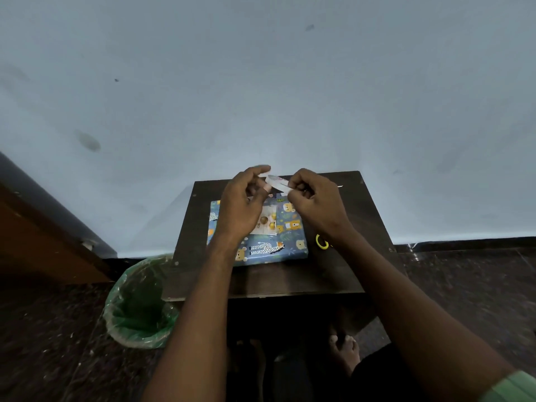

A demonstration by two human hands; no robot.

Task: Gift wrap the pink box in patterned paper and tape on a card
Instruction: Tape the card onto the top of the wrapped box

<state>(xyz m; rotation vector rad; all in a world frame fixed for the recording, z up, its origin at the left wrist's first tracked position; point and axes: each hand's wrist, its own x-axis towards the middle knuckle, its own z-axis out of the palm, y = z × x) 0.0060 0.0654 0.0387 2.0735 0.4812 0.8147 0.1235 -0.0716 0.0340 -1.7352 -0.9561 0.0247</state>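
- The box point(258, 233) lies flat at the centre of my small dark table point(319, 274), fully covered in blue animal-print paper, so I judge the wrapping done.
- The card point(265, 223) rests on its top face, partly hidden under my left hand point(242, 211).
- Above the box's 12 o'clock edge, both hands hold a roll of clear tape point(275, 181): left fingers curled round the ring, right hand point(316, 204) pinched shut on what looks like the free end.
- My worry: nothing visibly pins the card, so a hard pull could jolt it askew, or the strip could curl and stick to itself.
- At 3 o'clock of the box, a yellow loop point(322, 242) shows beside my right wrist; I cannot tell what it is.
- At 8 o'clock of the table, a green-lined bin point(139, 303) stands on the floor.
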